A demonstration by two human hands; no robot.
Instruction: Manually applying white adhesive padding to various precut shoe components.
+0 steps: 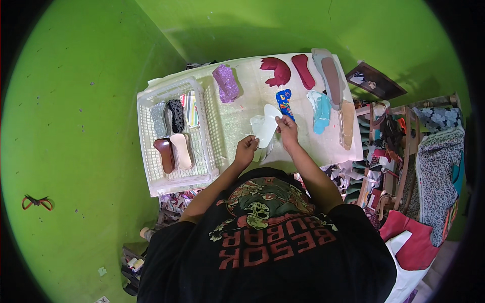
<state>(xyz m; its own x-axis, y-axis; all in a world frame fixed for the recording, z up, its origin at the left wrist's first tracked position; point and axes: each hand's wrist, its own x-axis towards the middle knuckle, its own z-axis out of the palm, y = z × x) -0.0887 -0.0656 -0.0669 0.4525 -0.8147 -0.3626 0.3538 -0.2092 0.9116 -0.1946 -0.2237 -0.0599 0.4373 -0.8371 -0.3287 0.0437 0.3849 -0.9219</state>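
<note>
A white sole-shaped piece (268, 126) is held up over the table, slanting from upper right to lower left. My left hand (246, 148) pinches its lower end, while the fingers of my right hand (287, 130) grip its right edge. Under and beside it lie more white pieces (256, 122), partly hidden by the held one. Just beyond my right hand sits a blue patterned sole-shaped piece (284, 101). Farther right is a fanned stack of light-blue and white pieces (320, 112).
A white plastic basket (208, 121) at left holds several sole-shaped stacks. On the table (250, 83) lie a purple stack (225, 83), maroon pieces (302, 71), grey-brown soles (331, 78) and tan soles (347, 126). Fabric (437, 171) and scraps crowd the right side; green walls enclose the table.
</note>
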